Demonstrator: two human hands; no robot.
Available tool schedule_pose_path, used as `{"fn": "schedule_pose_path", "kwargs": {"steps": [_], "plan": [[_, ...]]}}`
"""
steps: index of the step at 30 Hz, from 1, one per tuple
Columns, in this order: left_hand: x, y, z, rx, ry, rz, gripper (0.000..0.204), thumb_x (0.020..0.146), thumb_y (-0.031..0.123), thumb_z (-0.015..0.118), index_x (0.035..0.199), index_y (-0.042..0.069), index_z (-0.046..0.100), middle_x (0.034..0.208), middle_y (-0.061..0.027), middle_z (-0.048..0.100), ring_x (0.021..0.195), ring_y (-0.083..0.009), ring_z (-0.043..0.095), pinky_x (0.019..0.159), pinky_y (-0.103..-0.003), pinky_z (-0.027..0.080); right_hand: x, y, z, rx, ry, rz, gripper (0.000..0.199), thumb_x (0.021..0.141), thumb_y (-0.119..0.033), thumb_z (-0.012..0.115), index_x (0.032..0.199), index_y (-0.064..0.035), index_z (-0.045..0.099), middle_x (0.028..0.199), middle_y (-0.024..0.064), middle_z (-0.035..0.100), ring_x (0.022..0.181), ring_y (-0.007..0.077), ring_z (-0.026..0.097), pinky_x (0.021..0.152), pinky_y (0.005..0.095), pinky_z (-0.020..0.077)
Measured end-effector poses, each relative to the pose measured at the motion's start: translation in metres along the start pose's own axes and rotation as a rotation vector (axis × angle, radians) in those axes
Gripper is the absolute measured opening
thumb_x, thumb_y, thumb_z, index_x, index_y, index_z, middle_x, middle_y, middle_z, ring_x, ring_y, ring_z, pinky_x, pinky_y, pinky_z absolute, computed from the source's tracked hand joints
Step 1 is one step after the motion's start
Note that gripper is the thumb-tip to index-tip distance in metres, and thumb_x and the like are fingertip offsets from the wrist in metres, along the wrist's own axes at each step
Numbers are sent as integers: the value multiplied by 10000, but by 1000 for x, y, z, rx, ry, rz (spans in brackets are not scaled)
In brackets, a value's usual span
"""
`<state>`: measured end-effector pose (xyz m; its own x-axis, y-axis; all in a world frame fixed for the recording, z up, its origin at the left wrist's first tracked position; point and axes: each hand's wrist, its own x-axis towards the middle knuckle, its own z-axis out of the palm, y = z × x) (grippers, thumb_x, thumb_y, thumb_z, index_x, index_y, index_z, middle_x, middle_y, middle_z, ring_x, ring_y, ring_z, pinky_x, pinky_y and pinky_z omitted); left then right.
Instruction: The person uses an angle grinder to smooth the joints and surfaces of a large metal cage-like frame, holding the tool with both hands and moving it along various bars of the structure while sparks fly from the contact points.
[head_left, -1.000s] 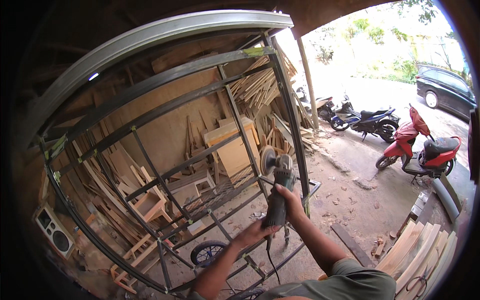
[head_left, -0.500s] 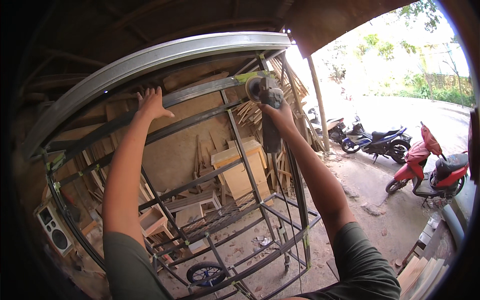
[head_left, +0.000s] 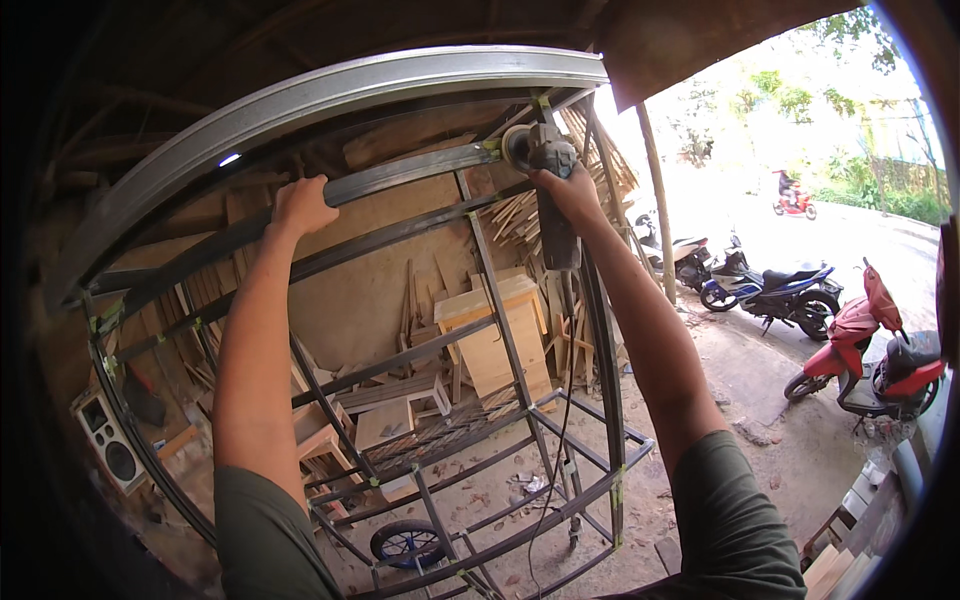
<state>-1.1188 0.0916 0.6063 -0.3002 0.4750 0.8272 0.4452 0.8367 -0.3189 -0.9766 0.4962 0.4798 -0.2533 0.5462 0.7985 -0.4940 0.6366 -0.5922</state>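
My left hand (head_left: pixel 303 207), raised at the upper left, is closed around a dark metal bar (head_left: pixel 400 174) of a tall metal frame. My right hand (head_left: pixel 572 196) grips an angle grinder (head_left: pixel 557 238), its body hanging down and its round disc (head_left: pixel 516 149) at the right part of that bar, by a yellow-green patch at the joint. Whether the disc touches the metal I cannot tell. A power cord (head_left: pixel 562 430) trails down from the tool. Above both hands runs a wide silver metal beam (head_left: pixel 400 72) along the frame's top.
Behind the frame stand a light wooden cabinet (head_left: pixel 500 335) and stacked wood strips (head_left: pixel 600 150). A wheel (head_left: pixel 408 543) is at the frame's bottom, a speaker (head_left: pixel 108 440) at left. Outside right are a red scooter (head_left: pixel 862 350), a blue motorbike (head_left: pixel 775 290) and a distant rider (head_left: pixel 790 190).
My left hand has gone from spread fingers to a grip on the bar. The grinder appears slightly higher and further right as the view shifts. A distant rider has come into sight.
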Motion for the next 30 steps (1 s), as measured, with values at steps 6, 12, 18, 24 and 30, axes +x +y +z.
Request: {"fn": "schedule_pose_path", "kwargs": {"steps": [6, 12, 18, 24, 30], "plan": [[2, -7, 7, 15, -9, -7, 557, 727, 259, 724, 1229, 27, 656, 1079, -217, 728, 1051, -377, 690, 938, -464, 553, -2, -7, 13, -66, -25, -27, 723, 727, -442, 795, 1150, 103, 579, 1064, 293, 686, 1033, 394, 683, 907, 440, 523], [2, -8, 10, 27, 14, -19, 584, 734, 277, 716, 1267, 46, 649, 1097, -206, 730, 1075, -362, 689, 950, -454, 553, -12, 11, 15, -101, 13, -134, 622, 751, -385, 794, 1142, 64, 617, 988, 195, 702, 894, 280, 690, 817, 377, 546], [2, -4, 8, 24, -1, -18, 590, 733, 282, 718, 1270, 48, 645, 1118, -208, 725, 1082, -364, 686, 954, -459, 550, -13, 0, 12, 10, 14, -11, 697, 728, -426, 799, 1131, 101, 586, 1047, 296, 690, 1008, 396, 693, 892, 444, 526], [3, -9, 10, 26, 13, -10, 571, 736, 282, 719, 1253, 50, 648, 1133, -208, 721, 1098, -365, 679, 966, -462, 540, -11, 2, 7, 1, 26, 36, 630, 755, -378, 788, 1135, 87, 595, 1036, 265, 700, 986, 365, 702, 873, 433, 540], [1, -9, 10, 38, 8, -21, 607, 743, 278, 715, 1298, 47, 632, 1140, -212, 718, 1097, -360, 681, 973, -461, 538, -18, 14, 15, -34, -19, -112, 675, 738, -403, 787, 1171, 79, 597, 1057, 268, 702, 1002, 369, 701, 891, 432, 535]]}}
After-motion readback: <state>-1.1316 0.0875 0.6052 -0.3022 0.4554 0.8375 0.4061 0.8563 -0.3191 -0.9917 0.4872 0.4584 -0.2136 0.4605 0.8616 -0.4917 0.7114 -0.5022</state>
